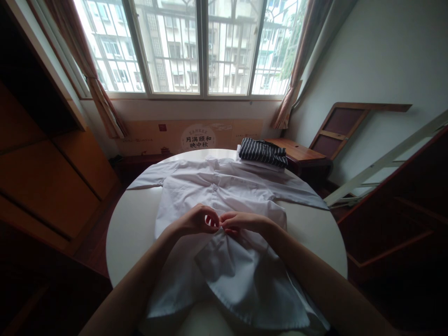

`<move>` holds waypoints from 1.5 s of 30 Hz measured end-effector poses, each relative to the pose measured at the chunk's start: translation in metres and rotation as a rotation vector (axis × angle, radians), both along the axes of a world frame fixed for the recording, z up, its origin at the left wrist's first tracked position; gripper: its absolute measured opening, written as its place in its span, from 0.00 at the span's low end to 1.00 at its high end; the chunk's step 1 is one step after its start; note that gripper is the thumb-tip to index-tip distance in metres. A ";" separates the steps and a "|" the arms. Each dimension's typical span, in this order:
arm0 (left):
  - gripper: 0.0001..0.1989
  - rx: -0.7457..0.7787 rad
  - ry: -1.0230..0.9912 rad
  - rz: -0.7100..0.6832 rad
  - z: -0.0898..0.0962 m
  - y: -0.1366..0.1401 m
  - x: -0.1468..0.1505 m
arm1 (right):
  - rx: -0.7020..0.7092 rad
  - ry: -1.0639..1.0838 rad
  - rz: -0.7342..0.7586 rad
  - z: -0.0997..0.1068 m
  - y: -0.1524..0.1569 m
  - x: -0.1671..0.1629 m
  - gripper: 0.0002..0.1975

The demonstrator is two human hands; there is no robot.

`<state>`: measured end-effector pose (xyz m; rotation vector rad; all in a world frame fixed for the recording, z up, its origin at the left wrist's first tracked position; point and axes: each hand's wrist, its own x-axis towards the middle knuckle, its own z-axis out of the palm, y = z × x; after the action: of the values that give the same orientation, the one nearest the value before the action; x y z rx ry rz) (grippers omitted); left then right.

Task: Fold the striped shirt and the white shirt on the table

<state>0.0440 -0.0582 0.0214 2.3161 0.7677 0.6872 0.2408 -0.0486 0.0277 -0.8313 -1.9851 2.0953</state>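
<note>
A white long-sleeved shirt (189,191) lies front up on a round white table (128,233), its collar toward the window and both sleeves spread outward. Its lower hem hangs over the near edge. At the middle of the shirt front, my left hand (199,219) and my right hand (241,221) meet fingertip to fingertip. Both pinch the cloth along the front opening, which is lifted into a small peak. Whether a button sits between the fingers is too small to make out.
A folded black-and-white striped garment (262,152) rests on white folded cloth at the table's far right. Behind stand a wooden desk (292,148) and a large printed box (150,137) below the window. A wooden cabinet (56,182) is on the left, a white ladder-like frame (381,161) on the right.
</note>
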 end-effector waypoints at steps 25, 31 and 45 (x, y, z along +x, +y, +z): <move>0.08 -0.101 0.058 0.035 0.001 -0.002 0.000 | 0.026 0.001 -0.029 -0.002 -0.002 -0.002 0.08; 0.06 0.024 0.062 0.071 -0.001 0.001 0.000 | 0.037 -0.035 -0.088 0.005 -0.007 0.000 0.08; 0.05 0.175 0.066 0.135 -0.002 0.000 0.004 | 0.027 0.013 -0.112 -0.006 0.000 0.000 0.07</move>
<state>0.0477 -0.0580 0.0192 2.4721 0.9340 0.7683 0.2408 -0.0491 0.0219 -0.8993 -1.9088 2.0036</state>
